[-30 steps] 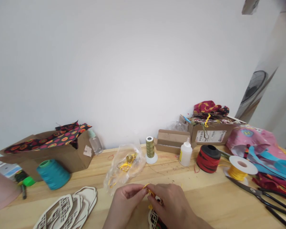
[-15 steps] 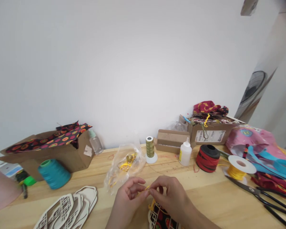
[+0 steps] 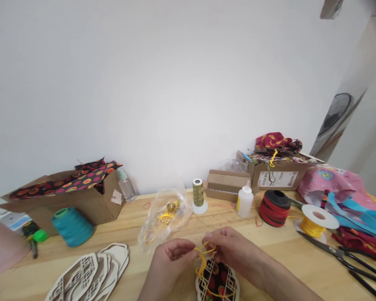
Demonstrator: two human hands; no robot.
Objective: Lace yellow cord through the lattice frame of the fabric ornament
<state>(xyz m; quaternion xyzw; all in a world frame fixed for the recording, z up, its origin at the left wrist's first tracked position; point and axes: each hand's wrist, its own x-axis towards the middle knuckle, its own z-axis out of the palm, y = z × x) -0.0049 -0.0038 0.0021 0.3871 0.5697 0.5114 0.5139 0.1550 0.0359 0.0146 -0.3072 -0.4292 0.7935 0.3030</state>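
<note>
My left hand (image 3: pixel 177 260) is closed, thumb and fingertips pinching a thin yellow cord (image 3: pixel 201 261). My right hand (image 3: pixel 228 251) pinches another part of the same cord just to the right, so a small loop shows between the two hands. The cord trails down onto a wooden lattice ornament (image 3: pixel 218 279) backed with dark patterned fabric. That ornament lies on the table below my hands, its lower part cut off by the frame edge. Left of my left hand rest several plain wooden lattice pieces (image 3: pixel 90 271), overlapping.
A clear plastic bag (image 3: pixel 166 215) with gold bits lies ahead, beside an olive thread spool (image 3: pixel 198 194). A glue bottle (image 3: pixel 245 201), red cord spool (image 3: pixel 274 209), yellow cord spool (image 3: pixel 316 221) and black scissors (image 3: pixel 335 251) stand right. A teal thread cone (image 3: pixel 72 227) is left.
My right hand has moved slightly up and away from my left, turning as it goes. More of the yellow cord and the ornament now shows.
</note>
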